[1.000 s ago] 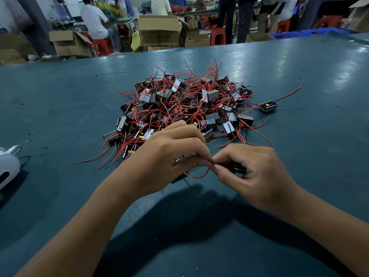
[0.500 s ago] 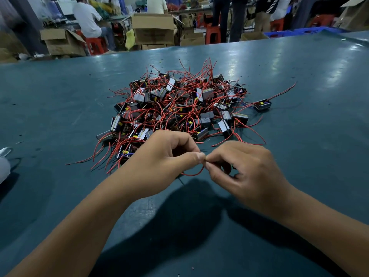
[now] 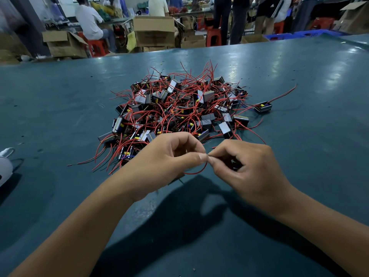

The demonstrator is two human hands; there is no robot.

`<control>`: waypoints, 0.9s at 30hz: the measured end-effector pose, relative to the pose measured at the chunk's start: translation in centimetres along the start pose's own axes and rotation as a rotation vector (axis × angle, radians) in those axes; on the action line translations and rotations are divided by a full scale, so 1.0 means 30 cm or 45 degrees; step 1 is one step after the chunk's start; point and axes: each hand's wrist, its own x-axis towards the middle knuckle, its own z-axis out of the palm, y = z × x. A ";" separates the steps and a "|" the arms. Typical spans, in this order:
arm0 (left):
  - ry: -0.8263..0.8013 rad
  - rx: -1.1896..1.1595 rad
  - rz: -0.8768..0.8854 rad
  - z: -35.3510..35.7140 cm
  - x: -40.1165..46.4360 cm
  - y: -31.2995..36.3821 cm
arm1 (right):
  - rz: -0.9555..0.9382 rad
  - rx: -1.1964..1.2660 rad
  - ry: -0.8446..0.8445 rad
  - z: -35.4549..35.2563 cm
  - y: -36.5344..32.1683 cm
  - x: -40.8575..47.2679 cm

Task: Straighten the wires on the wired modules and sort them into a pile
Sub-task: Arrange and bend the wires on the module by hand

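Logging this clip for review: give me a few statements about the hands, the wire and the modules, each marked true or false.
1. Both hands pinch one red wire. True.
2. The left hand lies flat on the table. False: it is raised, fingers curled, pinching the wire.
3. The wire sags in a loop below the fingertips. True.
4. One module lies apart, right of the pile. True.
5. The right hand reaches into the pile. False: it is nearer than the pile, meeting the left hand.
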 end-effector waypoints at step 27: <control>0.427 0.069 0.316 -0.027 0.023 -0.017 | 0.335 0.332 0.418 -0.073 0.058 0.057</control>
